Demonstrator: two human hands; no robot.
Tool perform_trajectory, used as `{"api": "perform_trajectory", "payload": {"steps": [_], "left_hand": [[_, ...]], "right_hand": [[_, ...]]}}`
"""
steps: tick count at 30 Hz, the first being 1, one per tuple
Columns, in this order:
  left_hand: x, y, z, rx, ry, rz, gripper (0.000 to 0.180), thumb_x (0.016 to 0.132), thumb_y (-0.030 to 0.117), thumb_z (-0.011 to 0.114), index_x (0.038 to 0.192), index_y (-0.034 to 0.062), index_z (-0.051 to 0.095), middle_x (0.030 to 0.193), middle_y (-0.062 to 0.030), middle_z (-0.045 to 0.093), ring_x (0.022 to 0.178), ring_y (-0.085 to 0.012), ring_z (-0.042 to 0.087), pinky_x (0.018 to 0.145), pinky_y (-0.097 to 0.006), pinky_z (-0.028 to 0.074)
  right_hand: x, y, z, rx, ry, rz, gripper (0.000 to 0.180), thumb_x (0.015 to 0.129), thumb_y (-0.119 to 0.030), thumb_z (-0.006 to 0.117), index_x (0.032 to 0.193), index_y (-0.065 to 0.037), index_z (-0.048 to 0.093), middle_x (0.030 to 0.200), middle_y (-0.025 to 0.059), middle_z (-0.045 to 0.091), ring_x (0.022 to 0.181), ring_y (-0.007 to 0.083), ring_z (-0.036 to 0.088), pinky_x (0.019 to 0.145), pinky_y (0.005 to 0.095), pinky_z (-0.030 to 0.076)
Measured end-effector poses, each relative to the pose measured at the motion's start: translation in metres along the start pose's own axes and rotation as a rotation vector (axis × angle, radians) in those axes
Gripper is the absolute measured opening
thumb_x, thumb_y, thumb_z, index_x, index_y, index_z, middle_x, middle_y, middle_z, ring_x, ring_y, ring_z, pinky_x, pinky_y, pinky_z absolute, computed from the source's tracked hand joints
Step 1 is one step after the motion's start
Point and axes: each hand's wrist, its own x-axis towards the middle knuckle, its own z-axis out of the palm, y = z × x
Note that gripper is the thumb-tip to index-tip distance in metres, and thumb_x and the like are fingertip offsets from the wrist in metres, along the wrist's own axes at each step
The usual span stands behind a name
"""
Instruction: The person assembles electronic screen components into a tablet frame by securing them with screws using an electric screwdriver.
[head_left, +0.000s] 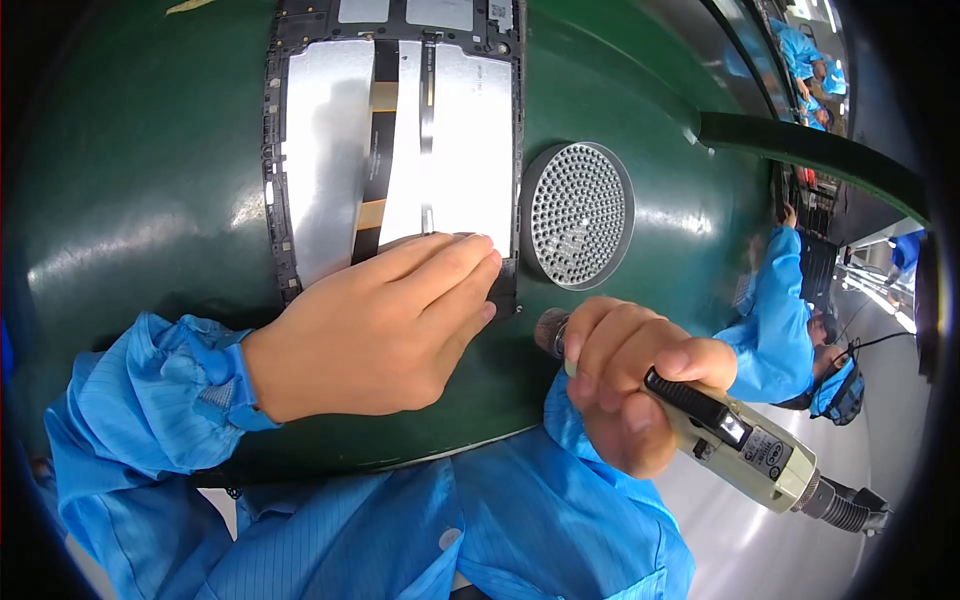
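Observation:
My left hand [375,325] lies flat, fingers stretched out side by side, over the lower end of an opened tablet body [480,150]. That body has a black frame, silver battery plates and a dark ribbon strip down the middle. In my right hand [640,385] is a cream electric screwdriver [755,455] with a black lever, my thumb near the lever. Its knurled nose [550,330] points left, apart from the tablet body; the bit cannot be made out. Just right of the tablet body, a round grey screw tray [580,215] full of small holes rests on the green table.
The green mat surface [150,180] spreads around the tablet body. A cable [850,505] runs from the screwdriver's rear end toward the lower right. A dark curved bar [810,145] crosses at the upper right. Beyond it, a co-worker in a blue smock [780,320] sits at the right.

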Motion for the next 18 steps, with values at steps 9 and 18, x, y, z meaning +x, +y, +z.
{"api": "perform_trajectory", "payload": {"steps": [9,18], "left_hand": [[-0.0026,0.0011,0.0027,-0.025,0.035,-0.021,0.022,0.077,0.008,0.065,0.09,-0.0093,0.066,0.107,-0.0241,0.059,0.105,-0.0361,0.056,0.091,-0.042,0.047],[0.0014,0.0002,0.0048,-0.012,0.016,-0.023,0.021,0.078,0.008,0.065,0.091,-0.008,0.067,0.107,-0.0237,0.059,0.105,-0.0359,0.056,0.092,-0.041,0.047]], "right_hand": [[0.0001,0.005,0.0038,-0.047,-0.016,0.021,0.033,0.08,-0.006,0.057,0.11,-0.003,0.045,0.063,0.0071,0.05,0.053,0.0181,0.051,0.055,0.0361,0.045],[0.0011,0.0042,0.0034,-0.109,-0.027,0.067,0.027,0.083,-0.009,0.057,0.106,-0.006,0.045,0.062,0.0042,0.048,0.052,0.0167,0.049,0.054,0.0342,0.042]]}}
